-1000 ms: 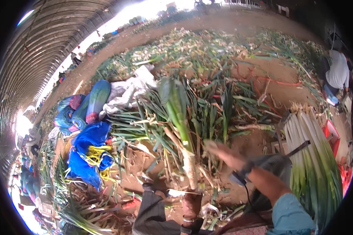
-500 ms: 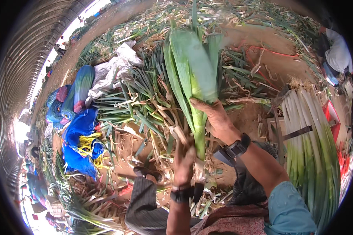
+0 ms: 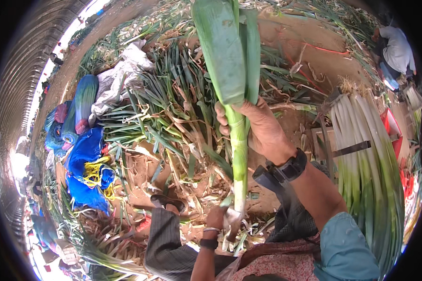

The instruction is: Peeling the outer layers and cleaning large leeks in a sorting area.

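Observation:
My right hand is closed around the upper stem of a large leek. The leek stands nearly upright, its broad green leaves reaching the top edge of the picture. My left hand is low by the pale root end, its fingers curled against a whitish, peel-like piece. What exactly those fingers grip is partly hidden. Beyond the stem lies a heap of loose leeks with green leaves and dry outer skins.
At the right rests a bundle of long leeks under a dark strap. Blue sacking with yellow cord, wrapped bundles and a white sack lie to the left. Another person is at the far right.
My left hand has come down from beside the lower stem to the leek's root end. My right hand still holds the leek, which now looks larger and nearer.

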`<move>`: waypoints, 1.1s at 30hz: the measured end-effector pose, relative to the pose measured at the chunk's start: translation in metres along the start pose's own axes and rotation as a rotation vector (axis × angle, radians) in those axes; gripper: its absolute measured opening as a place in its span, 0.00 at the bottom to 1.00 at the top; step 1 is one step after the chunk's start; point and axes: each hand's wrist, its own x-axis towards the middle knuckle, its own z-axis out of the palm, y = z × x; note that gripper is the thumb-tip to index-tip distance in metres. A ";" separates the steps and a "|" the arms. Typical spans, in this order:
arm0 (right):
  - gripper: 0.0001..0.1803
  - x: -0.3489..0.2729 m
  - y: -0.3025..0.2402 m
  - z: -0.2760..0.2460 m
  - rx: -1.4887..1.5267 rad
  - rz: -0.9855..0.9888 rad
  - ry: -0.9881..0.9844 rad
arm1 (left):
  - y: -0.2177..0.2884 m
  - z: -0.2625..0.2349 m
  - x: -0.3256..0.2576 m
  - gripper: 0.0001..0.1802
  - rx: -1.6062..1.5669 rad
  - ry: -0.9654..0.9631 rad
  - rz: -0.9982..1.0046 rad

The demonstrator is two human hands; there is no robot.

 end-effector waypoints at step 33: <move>0.11 0.004 0.021 0.002 -0.226 -0.189 0.160 | 0.113 -0.137 0.060 0.14 -0.353 0.860 0.198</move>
